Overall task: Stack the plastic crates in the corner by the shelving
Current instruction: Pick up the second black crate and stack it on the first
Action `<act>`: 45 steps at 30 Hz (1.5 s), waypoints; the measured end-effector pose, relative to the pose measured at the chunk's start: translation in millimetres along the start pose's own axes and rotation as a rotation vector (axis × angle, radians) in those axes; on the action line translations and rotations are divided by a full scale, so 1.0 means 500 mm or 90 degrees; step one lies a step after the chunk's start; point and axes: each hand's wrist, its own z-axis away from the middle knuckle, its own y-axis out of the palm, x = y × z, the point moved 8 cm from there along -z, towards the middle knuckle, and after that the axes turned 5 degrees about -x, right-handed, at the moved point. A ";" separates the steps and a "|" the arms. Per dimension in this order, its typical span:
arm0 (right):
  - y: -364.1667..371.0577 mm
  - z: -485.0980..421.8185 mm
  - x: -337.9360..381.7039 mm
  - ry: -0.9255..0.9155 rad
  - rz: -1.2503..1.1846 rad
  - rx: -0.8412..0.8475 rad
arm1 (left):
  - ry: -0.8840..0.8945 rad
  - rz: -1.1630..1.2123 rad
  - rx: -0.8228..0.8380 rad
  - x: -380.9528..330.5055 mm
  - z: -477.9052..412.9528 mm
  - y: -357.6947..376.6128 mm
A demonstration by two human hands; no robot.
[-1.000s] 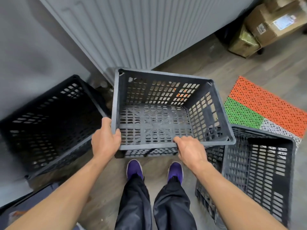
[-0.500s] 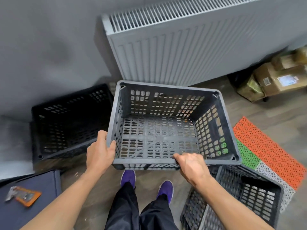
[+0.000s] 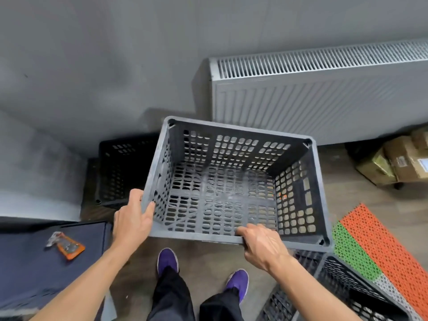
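I hold a dark grey perforated plastic crate [image 3: 234, 239] in the air in front of me, open side up. My left hand [image 3: 132, 221] grips its left near corner. My right hand [image 3: 264, 246] grips the near rim towards the right. A second black crate [image 3: 120, 172] stands on the floor against the grey wall, behind and left of the held one, partly hidden by it. A third black crate [image 3: 347, 288] lies at the lower right, under my right forearm.
A white radiator [image 3: 312, 93] hangs on the wall at the right. Cardboard boxes [image 3: 398, 158] sit on the floor beneath its end. An orange, green and white perforated mat [image 3: 375, 253] lies at the right. A dark blue surface [image 3: 30, 262] with an orange packet [image 3: 67, 245] is at the left.
The held crate has risen and my view has tilted up and to the left, showing more wall. The crate on the floor at the left now appears smaller and farther. Both hands keep their grip.
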 end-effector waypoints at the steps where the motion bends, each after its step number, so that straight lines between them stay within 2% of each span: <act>1: 0.001 -0.010 0.018 -0.007 0.007 0.008 | -0.022 0.002 -0.003 0.023 0.001 -0.008; 4: 0.016 -0.047 0.087 -0.028 0.033 0.030 | -0.082 0.009 -0.013 0.108 -0.002 -0.036; 9: 0.051 -0.106 0.210 -0.043 0.038 0.049 | -0.102 0.010 -0.041 0.229 -0.032 -0.093; 15: 0.059 -0.195 0.344 -0.060 0.053 0.026 | -0.135 0.007 -0.070 0.352 -0.103 -0.153; 21: 0.070 -0.293 0.430 -0.073 0.083 0.020 | -0.215 0.000 -0.079 0.460 -0.165 -0.157; 29: 0.079 -0.402 0.506 -0.096 0.120 0.024 | -0.263 0.012 -0.065 0.534 -0.236 -0.154; 45: 0.083 -0.529 0.564 -0.114 0.176 0.022 | -0.241 0.003 -0.082 0.597 -0.358 -0.130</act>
